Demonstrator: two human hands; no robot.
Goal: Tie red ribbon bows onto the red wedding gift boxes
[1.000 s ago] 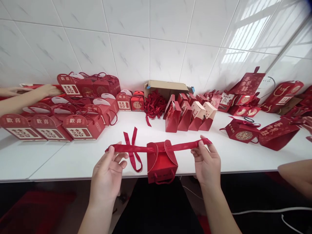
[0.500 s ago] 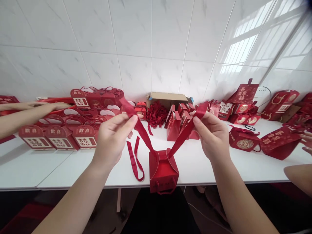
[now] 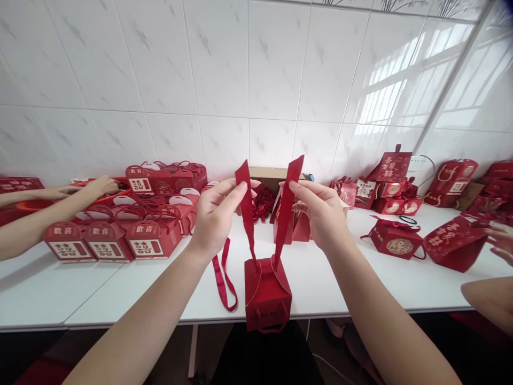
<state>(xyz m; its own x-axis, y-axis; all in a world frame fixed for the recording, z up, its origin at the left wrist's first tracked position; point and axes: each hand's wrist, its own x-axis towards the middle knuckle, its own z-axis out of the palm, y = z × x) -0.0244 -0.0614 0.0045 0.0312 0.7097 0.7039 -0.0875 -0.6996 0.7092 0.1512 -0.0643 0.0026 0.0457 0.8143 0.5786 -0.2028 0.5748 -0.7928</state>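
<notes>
A small red gift box [image 3: 267, 291] stands at the table's front edge, with a cord handle on its near side. Two ends of a red ribbon [image 3: 284, 224] rise from its top. My left hand [image 3: 219, 211] pinches one end between thumb and fingers. The other end is pinched in my right hand [image 3: 320, 211]. Both ends stand nearly upright and close together above the box. Left of the box, a loose red ribbon [image 3: 219, 280] lies looped on the white table.
Rows of red boxes [image 3: 104, 243] stand at the left, where another person's arms [image 3: 52, 214] reach in. A cardboard box [image 3: 276, 172] and a heap of ribbons [image 3: 262, 202] are at the back. A finished-looking box [image 3: 395, 238] and another person's hand [image 3: 500, 240] are at the right.
Both my hands have moved inward, bringing the ribbon ends closer together and more upright. The camera view has tilted up slightly. The gift box remains at the table's edge.
</notes>
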